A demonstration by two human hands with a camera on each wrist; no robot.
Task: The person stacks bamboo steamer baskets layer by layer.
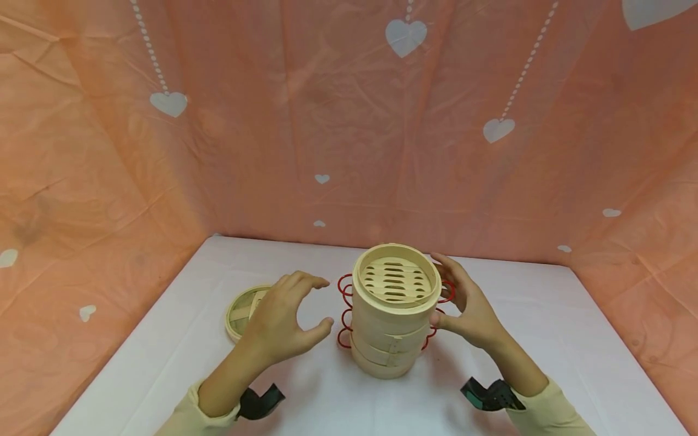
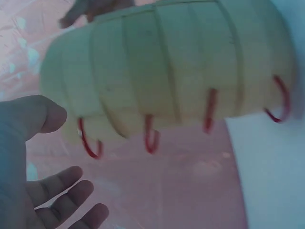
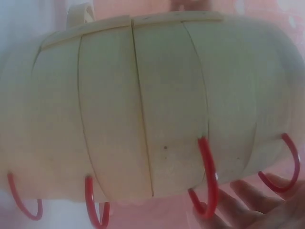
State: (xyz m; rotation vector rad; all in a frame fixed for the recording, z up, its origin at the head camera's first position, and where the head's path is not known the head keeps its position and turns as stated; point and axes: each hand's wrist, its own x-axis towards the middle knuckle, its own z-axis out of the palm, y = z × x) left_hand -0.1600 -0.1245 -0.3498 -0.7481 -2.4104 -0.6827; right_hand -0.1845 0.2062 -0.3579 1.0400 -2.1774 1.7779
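Note:
A tall stack of bamboo steamer baskets stands upright on the white table. Slatted holes show in its top tier, and red loop handles stick out along both sides. To the left of the stack, my left hand is held apart from it, thumb and fingers spread with nothing between them. My right hand is at the upper right side, its thumb tip right at the basket wall and its fingers reaching behind the red handles. In the right wrist view those fingers look extended, partly hidden by a handle.
A round bamboo lid lies on the white table at the left, partly hidden behind my left hand. Pink cloth with white hearts hangs around the table's back and sides. Dark straps sit on both wrists.

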